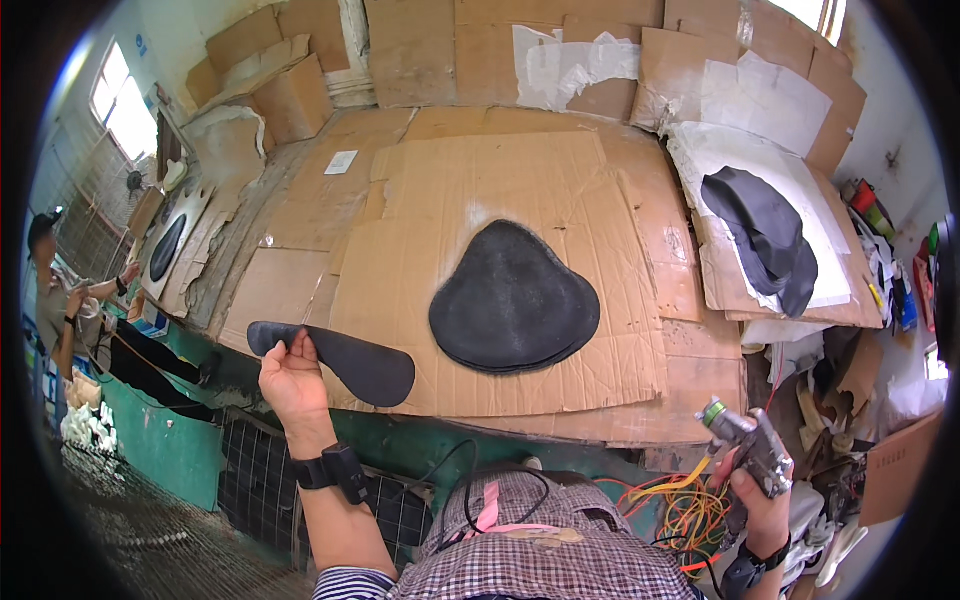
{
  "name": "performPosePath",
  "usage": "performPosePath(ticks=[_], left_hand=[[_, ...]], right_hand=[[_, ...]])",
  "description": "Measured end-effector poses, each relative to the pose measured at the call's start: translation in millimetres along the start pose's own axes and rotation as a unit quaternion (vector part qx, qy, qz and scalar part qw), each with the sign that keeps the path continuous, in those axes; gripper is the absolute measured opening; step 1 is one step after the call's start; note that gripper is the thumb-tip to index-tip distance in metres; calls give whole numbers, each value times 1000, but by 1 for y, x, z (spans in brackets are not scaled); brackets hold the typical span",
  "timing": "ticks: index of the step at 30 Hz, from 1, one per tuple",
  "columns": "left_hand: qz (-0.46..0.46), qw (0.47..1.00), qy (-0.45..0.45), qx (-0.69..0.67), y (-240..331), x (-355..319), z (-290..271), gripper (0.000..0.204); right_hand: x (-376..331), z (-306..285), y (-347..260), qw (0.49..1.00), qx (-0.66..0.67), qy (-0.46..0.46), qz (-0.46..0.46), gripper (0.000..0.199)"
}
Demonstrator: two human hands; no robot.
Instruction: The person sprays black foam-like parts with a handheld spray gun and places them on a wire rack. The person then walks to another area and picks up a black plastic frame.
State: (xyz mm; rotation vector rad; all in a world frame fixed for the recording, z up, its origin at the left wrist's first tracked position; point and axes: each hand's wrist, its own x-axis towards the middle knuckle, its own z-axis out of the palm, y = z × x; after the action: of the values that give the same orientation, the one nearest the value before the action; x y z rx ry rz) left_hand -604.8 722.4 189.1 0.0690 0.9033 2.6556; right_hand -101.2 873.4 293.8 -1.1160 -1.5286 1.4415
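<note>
My left hand [297,385] pinches a long black flat piece [368,366] with a rounded wide end, like a shoe insole, between thumb and fingers. It is held over the near left edge of the cardboard-covered table [400,230]. My right hand [762,505], off the table's near right corner, is wrapped round a metal spray gun [758,450] with a green ring near its nozzle. A neat stack of black three-lobed, saddle-like pieces [515,300] lies in the middle of the table, touched by neither hand.
Draped black pieces [765,235] lie on a white-covered board [840,270] at the right. Cardboard sheets [420,55] stand along the back. Orange and yellow hoses [690,515] tangle below the right hand. Another person [75,300] works at the far left beside a black oval piece [168,248].
</note>
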Motion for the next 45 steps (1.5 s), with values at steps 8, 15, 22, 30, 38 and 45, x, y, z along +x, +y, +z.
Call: performPosePath(ticks=[8, 15, 22, 30, 38, 45], left_hand=[[41, 999, -3, 10, 1, -13, -6, 17], [82, 995, 49, 16, 16, -30, -28, 18], [99, 988, 109, 51, 55, -88, -98, 23], [110, 966, 232, 33, 102, -202, -202, 26], [120, 940, 318, -26, 110, -258, -369, 27], [164, 908, 382, -41, 113, -279, -531, 28]], right_hand=[[6, -34, 6, 983, 4, -167, 72, 67], [27, -10, 13, 997, 37, -51, 32, 63], [36, 41, 57, 960, 53, -261, 84, 67], [-1, 180, 98, 818, -20, -526, 231, 59], [-83, 269, 156, 693, -120, -655, 277, 59], [-139, 321, 202, 614, -237, -686, 310, 53]])
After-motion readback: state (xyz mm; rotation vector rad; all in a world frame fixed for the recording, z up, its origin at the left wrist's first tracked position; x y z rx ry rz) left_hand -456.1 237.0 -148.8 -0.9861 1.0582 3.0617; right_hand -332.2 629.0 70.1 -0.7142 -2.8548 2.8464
